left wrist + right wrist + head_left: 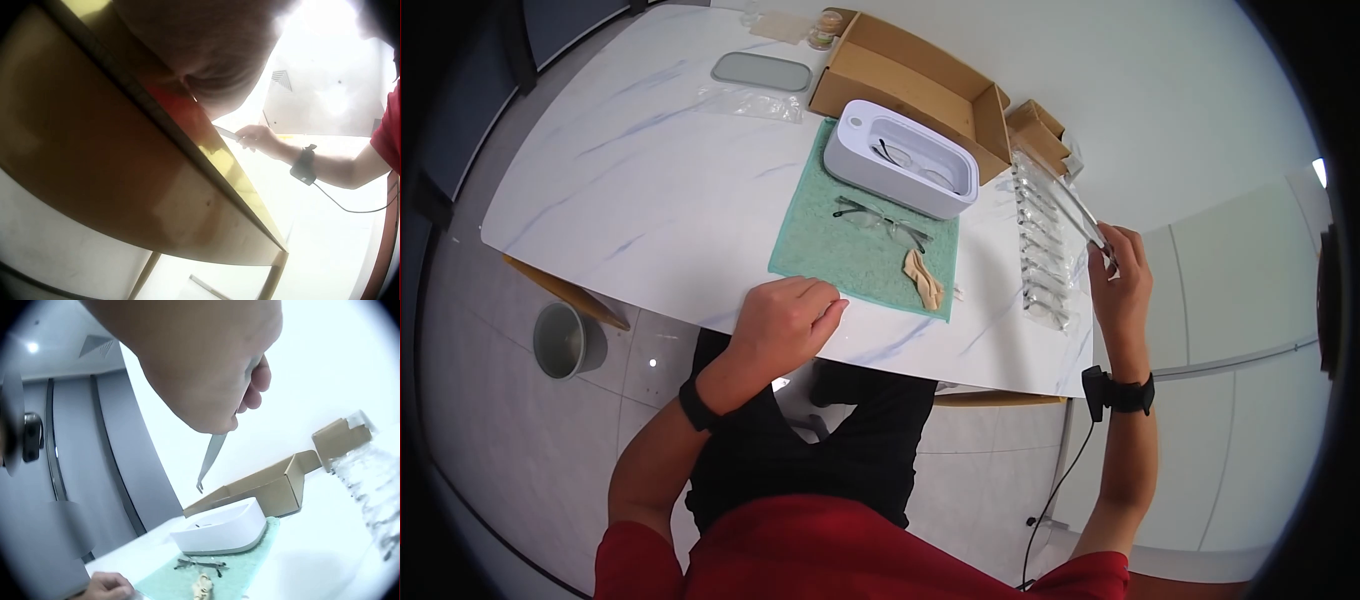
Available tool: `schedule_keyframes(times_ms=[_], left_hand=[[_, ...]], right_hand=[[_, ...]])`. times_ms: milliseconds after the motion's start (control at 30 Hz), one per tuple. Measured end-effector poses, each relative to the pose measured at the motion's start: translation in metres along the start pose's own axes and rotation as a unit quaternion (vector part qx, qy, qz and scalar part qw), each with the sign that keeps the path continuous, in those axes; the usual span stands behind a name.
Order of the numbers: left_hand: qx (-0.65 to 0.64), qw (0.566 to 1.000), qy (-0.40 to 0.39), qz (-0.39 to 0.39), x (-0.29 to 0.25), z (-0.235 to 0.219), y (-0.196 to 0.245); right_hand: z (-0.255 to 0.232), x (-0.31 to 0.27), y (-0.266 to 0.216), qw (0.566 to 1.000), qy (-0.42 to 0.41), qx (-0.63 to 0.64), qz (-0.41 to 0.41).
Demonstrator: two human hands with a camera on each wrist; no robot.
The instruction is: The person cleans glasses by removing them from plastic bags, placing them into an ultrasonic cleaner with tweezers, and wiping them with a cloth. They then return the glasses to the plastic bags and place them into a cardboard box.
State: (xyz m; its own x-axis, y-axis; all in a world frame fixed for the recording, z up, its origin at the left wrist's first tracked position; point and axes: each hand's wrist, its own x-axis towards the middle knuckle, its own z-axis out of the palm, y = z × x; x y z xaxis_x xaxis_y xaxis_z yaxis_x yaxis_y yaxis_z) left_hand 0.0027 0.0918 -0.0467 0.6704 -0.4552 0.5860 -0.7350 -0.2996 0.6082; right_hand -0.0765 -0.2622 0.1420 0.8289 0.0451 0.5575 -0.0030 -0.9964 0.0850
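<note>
My right hand [1122, 278] grips long metal tweezers [1072, 205] above the table's right side; in the right wrist view the tweezers [211, 459] point down from the hand [206, 369]. My left hand [785, 325] rests at the table's front edge, fingers loosely bent and holding nothing. On a green cloth [820, 235] stands a white oval basin [890, 178] with a pair of glasses [897, 156] inside. Another pair of glasses [882, 222] lies on the cloth in front of the basin, and a crumpled beige cloth [921, 280] lies nearby.
An open cardboard box [900, 72] stands behind the basin, a smaller one [1040, 137] to its right. Several glasses in clear bags [1043, 250] line the right side. A grey lid [761, 71] and clear plastic bag [752, 104] lie at the back left.
</note>
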Motion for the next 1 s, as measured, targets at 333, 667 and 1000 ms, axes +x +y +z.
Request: schedule_keyframes(times_ms=[333,667,1000], left_hand=[[-0.003,1.000,0.005,0.000,-0.001,0.002,-0.001],[-0.003,1.000,-0.019,0.002,0.035,-0.033,0.000],[0.232,0.966,-0.114,0.018,0.143,-0.024,-0.058]], right_hand=[[0.098,-0.089,0.019,0.950,-0.014,0.120,0.289],[0.147,-0.094,-0.001,0.943,0.009,0.103,0.317],[0.155,-0.108,0.005,0.881,0.088,0.275,0.374]])
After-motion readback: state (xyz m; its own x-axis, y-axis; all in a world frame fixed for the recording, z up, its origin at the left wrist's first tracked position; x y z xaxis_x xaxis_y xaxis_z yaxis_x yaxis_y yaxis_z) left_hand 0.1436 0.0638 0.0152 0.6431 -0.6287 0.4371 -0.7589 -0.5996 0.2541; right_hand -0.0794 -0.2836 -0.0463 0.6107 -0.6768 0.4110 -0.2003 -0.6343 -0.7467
